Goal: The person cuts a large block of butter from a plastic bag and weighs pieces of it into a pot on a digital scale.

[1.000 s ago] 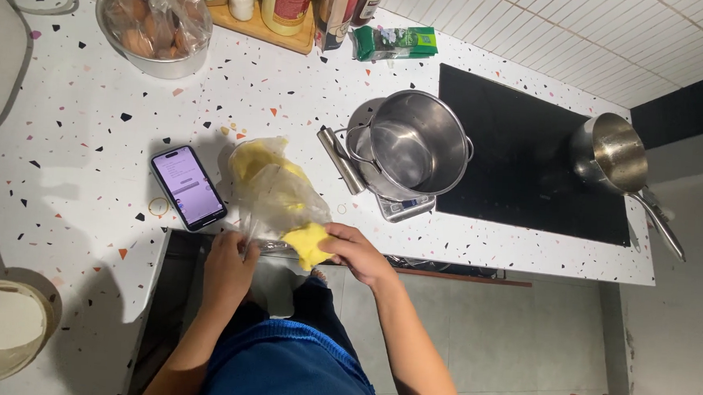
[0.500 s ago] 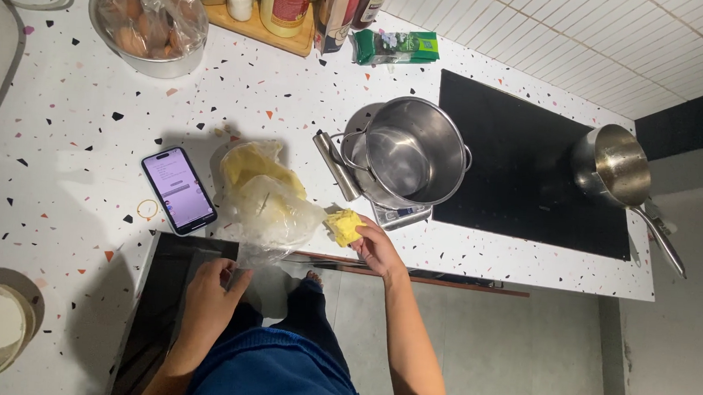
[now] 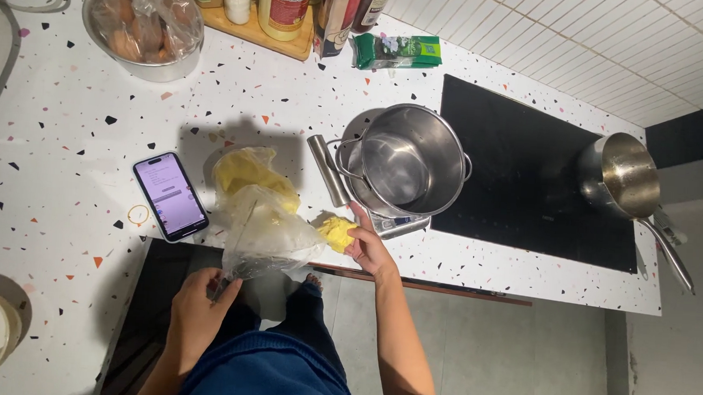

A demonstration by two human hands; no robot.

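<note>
Head view: right hand (image 3: 371, 251) pinched on a yellow lump (image 3: 337, 232) at the counter edge, the steel pot (image 3: 409, 162) on its scale just beyond and above; left hand (image 3: 198, 310) grips the clear bag (image 3: 264, 229), farther from the pot

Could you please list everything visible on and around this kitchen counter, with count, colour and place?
yellow lump: one, yellow, in right hand at counter edge
plastic bag: one, clear with yellow contents, counter front
steel pot: one, silver, on the scale
scale: one, silver, beside hob
phone: one, black, screen lit, left of bag
egg bowl: one, metal, bagged brown eggs, back left
saucepan: one, steel, hob's right
hob: one, black, right
bottles: several, wooden board, back
left hand: holds the bag's end
right hand: grips lump
</note>
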